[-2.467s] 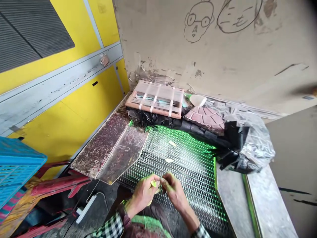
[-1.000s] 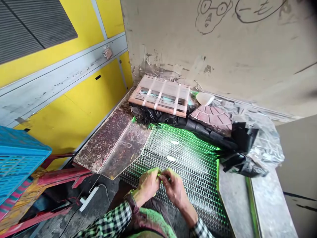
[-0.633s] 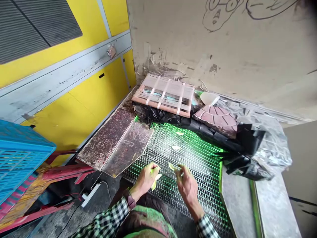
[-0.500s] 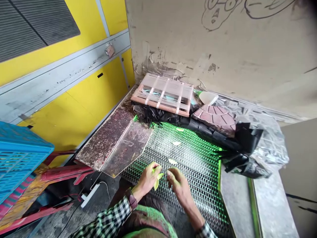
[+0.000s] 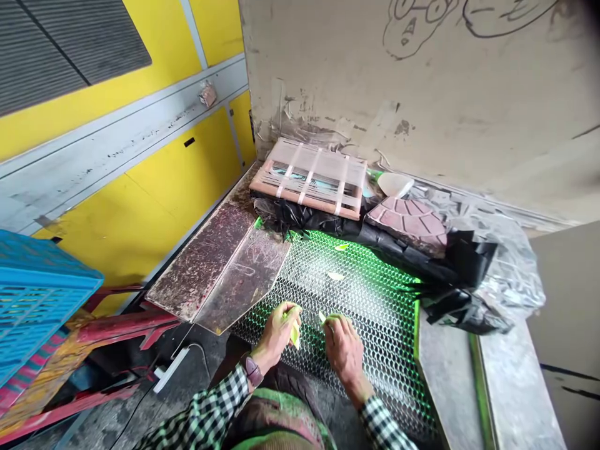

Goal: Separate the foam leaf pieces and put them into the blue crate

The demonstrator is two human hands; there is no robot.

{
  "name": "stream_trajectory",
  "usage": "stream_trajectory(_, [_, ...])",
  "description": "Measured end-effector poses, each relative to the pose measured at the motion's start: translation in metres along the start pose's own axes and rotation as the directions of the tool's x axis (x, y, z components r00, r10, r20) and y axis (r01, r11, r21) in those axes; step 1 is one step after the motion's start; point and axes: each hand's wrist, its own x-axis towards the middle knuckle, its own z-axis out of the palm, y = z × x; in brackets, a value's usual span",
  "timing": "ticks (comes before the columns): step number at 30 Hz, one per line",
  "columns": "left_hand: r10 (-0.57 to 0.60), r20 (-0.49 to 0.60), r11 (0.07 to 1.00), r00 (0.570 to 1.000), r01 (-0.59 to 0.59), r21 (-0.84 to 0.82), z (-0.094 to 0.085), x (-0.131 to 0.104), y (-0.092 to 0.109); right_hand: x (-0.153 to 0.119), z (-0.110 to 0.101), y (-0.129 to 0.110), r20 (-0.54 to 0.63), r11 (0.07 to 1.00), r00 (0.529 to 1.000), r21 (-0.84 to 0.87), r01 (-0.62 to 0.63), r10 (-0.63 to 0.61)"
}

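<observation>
My left hand (image 5: 276,331) is closed around yellow-green leaf-shaped pieces (image 5: 295,335), which hang from its fingers; how many is unclear. To its right, my right hand (image 5: 344,350) is curled palm down. A small pale leaf-shaped piece (image 5: 322,317) shows at its fingertips and looks pinched there. Both hands are over a shiny metal mesh belt (image 5: 375,331), lit green along its edges. Farther up the belt lie two more leaf-shaped pieces, a pale one (image 5: 335,276) and a greener one (image 5: 342,247).
Black plastic wrapping (image 5: 389,247) crosses the belt's far end, with a tape-wrapped frame (image 5: 307,178) and a pink fan-shaped slab (image 5: 407,220) on it. Metal plates flank the belt, a stained one (image 5: 244,275) at left. A blue crate (image 5: 42,287) stands far left.
My right hand has turned palm down, and a leaf-shaped piece now shows at its fingertips. My left hand has shifted slightly up. Pieces on the belt sit slightly nearer me.
</observation>
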Motion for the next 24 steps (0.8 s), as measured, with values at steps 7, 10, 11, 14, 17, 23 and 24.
stream_trajectory(7, [0.042, -0.085, 0.985, 0.996, -0.055, -0.165, 0.013, -0.004, 0.006, -0.015, 0.000, -0.062, 0.351, 0.737, 0.895, 0.522, -0.430, 0.274])
stream_trajectory(10, [0.069, -0.118, 0.981, 0.991, -0.089, -0.172, 0.016, -0.001, 0.007, -0.016, 0.011, -0.069, 0.513, 0.434, 0.779, 0.647, -0.627, 0.361])
stream_trajectory(11, [0.076, -0.131, 0.981, 0.988, -0.098, -0.166, 0.015, 0.000, 0.007, -0.016, 0.013, -0.065, 0.506, 0.418, 0.766, 0.644, -0.641, 0.397])
stream_trajectory(14, [0.070, -0.187, 0.983, 0.980, -0.100, -0.155, 0.010, 0.002, 0.008, -0.013, 0.009, -0.043, 0.322, 0.690, 0.849, 0.494, -0.528, 0.419])
stream_trajectory(17, [0.047, -0.190, 0.986, 0.981, -0.076, -0.150, 0.005, 0.001, 0.008, -0.009, -0.003, -0.019, 0.106, 0.961, 0.965, 0.118, -0.250, 0.238])
stream_trajectory(23, [0.057, -0.157, 0.995, 0.986, -0.069, -0.066, 0.015, -0.006, 0.004, -0.008, -0.017, -0.032, 0.142, 0.951, 0.958, 0.151, -0.270, 0.250])
stream_trajectory(24, [0.080, -0.155, 0.995, 0.985, -0.089, -0.048, 0.019, -0.007, 0.004, -0.009, -0.016, -0.042, 0.236, 0.898, 0.930, 0.276, -0.342, 0.282])
